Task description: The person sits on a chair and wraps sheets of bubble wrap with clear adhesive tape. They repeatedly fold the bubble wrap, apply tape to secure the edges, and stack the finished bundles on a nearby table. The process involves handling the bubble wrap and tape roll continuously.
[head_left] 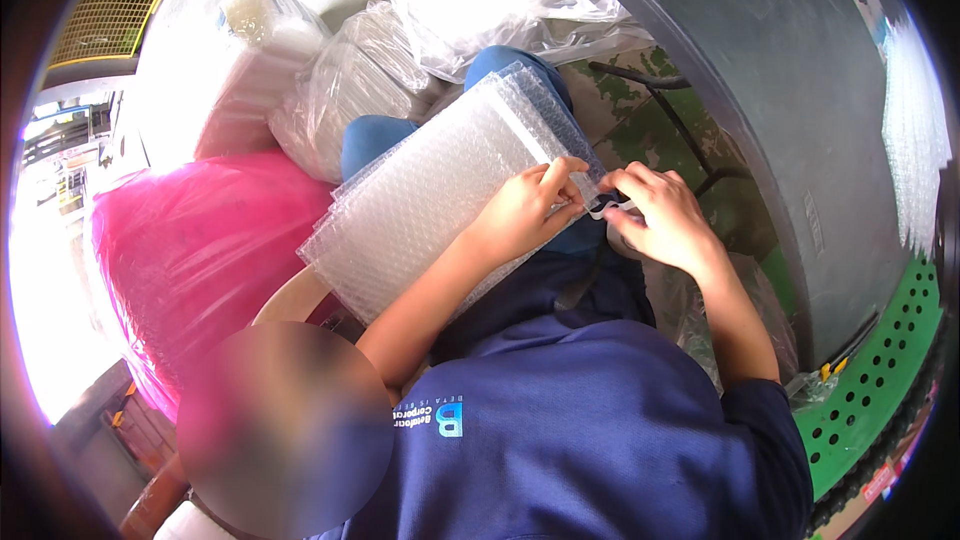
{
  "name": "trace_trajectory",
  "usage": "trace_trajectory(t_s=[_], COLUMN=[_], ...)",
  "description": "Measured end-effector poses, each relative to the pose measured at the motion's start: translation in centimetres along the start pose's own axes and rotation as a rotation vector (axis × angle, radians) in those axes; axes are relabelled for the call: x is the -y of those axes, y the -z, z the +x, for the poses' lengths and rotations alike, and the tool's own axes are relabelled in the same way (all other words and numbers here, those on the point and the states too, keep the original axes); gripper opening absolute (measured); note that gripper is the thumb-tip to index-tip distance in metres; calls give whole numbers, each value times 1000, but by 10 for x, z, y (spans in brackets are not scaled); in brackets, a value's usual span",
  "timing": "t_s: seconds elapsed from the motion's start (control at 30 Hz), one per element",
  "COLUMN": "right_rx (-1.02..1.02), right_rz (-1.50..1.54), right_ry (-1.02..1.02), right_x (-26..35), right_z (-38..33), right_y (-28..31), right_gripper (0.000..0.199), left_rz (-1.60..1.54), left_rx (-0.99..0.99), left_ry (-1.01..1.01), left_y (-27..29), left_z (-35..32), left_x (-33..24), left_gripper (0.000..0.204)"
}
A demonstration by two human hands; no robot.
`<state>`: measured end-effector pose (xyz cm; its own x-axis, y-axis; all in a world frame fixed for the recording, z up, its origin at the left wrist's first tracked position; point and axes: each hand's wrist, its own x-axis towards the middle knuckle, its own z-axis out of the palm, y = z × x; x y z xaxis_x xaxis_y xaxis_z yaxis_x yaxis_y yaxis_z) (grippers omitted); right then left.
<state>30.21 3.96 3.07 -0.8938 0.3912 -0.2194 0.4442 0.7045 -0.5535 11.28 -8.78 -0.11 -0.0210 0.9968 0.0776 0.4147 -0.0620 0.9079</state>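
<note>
Bubble-wrap sheet on lap, left hand and right hand pinching its edge

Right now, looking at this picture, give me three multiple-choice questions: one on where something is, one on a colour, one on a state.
1. Where does the stack of bubble-wrap sheets lie?
A. across the person's lap
B. on the green perforated panel
C. inside the pink bag

2. What colour is the big plastic bag on the person's left?
A. yellow
B. pink
C. black

3. How are the hands placed?
A. both hanging free
B. one raised overhead
C. both pinching at the stack's near edge

Answers:
1 A, the sheets rest on the blue-trousered legs.
2 B, the bag is plainly pink.
3 C, the left hand and right hand meet at the edge, fingers closed on a small strip.
</note>
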Motion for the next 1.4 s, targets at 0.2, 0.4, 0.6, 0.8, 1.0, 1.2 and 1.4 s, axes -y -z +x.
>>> trace_trajectory(t_s=[0.2, 0.4, 0.6, 0.8, 1.0, 1.2, 1.4], right_rx=[-170, -242, -278, -196, -388, -428, -514], right_rz=[-127, -67, 15, 301, 537, 881, 919], right_ry=[61, 124, 38, -309, -477, -452, -464], right_x=[31, 23, 28, 33, -24, -26, -35], right_z=[4, 4, 8, 16, 11, 7, 12], right_y=[-26, -26, -32, -37, -53, -20, -33], right_gripper=[29, 10, 10, 14, 12, 17, 19], left_rz=[-1, -61, 23, 50, 55, 303, 275], left_rx=[14, 70, 8, 4, 24, 170, 126], left_ry=[73, 63, -15, 21, 42, -172, -166], left_y=[1, 9, 1, -4, -3, 8, 30], left_z=[4, 5, -1, -1, -7, -15, -36], left_x=[-4, -2, 5, 8, 8, -15, -26], left_gripper=[44, 52, 43, 40, 38, 50, 55])
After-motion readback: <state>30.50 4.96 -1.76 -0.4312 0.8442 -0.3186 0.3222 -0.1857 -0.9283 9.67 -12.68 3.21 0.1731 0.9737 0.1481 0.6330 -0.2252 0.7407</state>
